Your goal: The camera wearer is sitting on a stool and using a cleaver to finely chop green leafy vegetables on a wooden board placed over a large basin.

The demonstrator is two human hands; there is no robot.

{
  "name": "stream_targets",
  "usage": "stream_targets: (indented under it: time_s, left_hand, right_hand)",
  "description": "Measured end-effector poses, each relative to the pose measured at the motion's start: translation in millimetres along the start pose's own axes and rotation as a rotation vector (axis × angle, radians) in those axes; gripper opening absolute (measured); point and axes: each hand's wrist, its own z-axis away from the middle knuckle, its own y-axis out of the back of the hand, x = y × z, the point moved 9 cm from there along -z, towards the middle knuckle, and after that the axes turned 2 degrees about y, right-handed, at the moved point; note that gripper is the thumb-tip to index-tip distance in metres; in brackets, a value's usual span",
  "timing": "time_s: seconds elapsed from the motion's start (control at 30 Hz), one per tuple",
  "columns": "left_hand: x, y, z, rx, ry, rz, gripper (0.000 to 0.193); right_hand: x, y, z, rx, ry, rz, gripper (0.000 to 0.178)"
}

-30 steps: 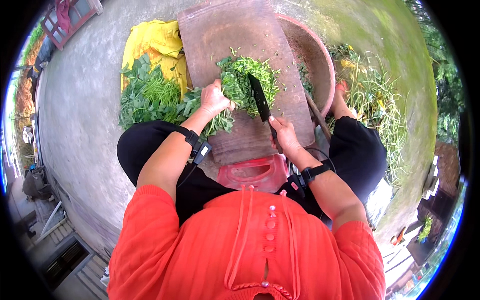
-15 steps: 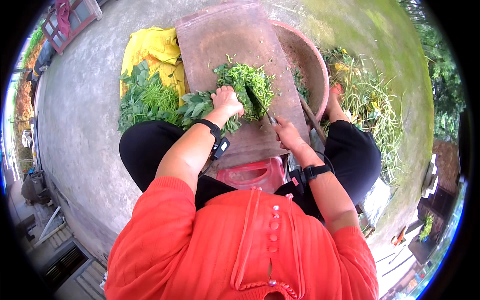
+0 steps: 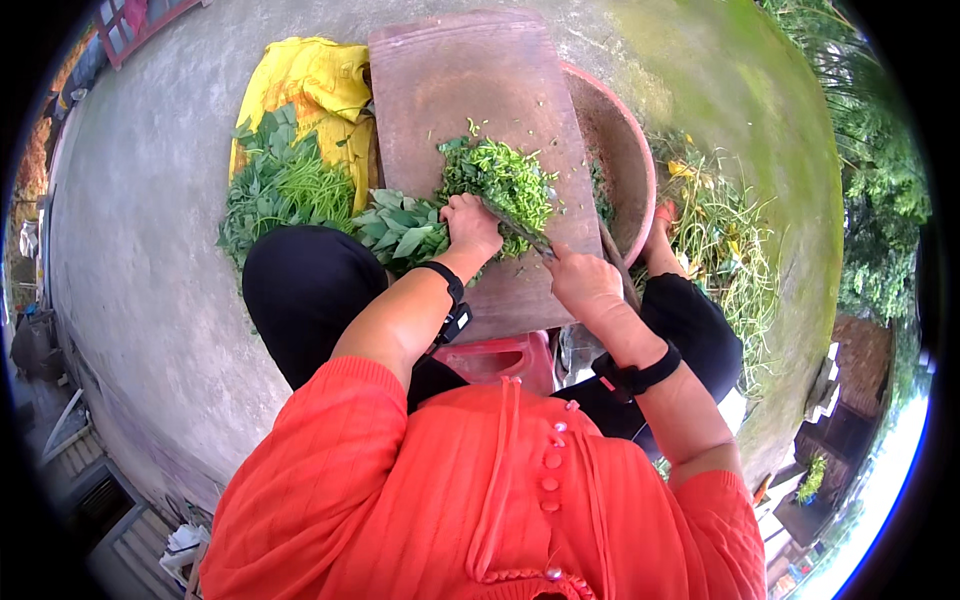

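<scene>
My left hand (image 3: 473,226) is closed over a bunch of leafy greens (image 3: 402,226) on a wooden board (image 3: 465,85), pressing it down. In my right hand (image 3: 584,284) I grip the handle of a knife (image 3: 522,230), its dark blade tilted, lying close beside the left fingers at the edge of the cut greens. A heap of chopped greens (image 3: 505,180) spreads beyond the blade, with small bits scattered on the board. The blade's lower edge is partly hidden among the greens.
Left of the board, more uncut greens (image 3: 285,190) lie on a yellow sack (image 3: 318,85). A large round tub (image 3: 625,150) stands under the board's right side. Pulled stems (image 3: 725,240) cover the ground farther right. A red plastic stool (image 3: 500,362) is at the near end.
The knife has swung flatter, its handle nearer to me and its blade closer to my left fingers. My left hand has shifted slightly right and toward me, still on the greens.
</scene>
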Motion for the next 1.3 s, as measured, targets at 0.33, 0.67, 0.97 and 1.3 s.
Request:
stream_targets:
  time_s: [0.33, 0.67, 0.97, 1.3]
  left_hand:
    - [-17, 13, 9, 0.237, 0.123, 0.120, 0.050]
    - [-13, 19, 15, 0.259, 0.126, 0.169, 0.051]
    - [-14, 8, 7, 0.123, 0.175, 0.156, 0.058]
    - [-11, 15, 6, 0.273, 0.146, 0.163, 0.057]
  right_hand:
    - [7, -28, -70, -0.076, 0.038, -0.082, 0.035]
    - [2, -11, -13, -0.060, -0.061, -0.030, 0.035]
    - [6, -37, -75, -0.090, -0.007, -0.177, 0.039]
    - [16, -22, -24, -0.072, -0.026, -0.214, 0.036]
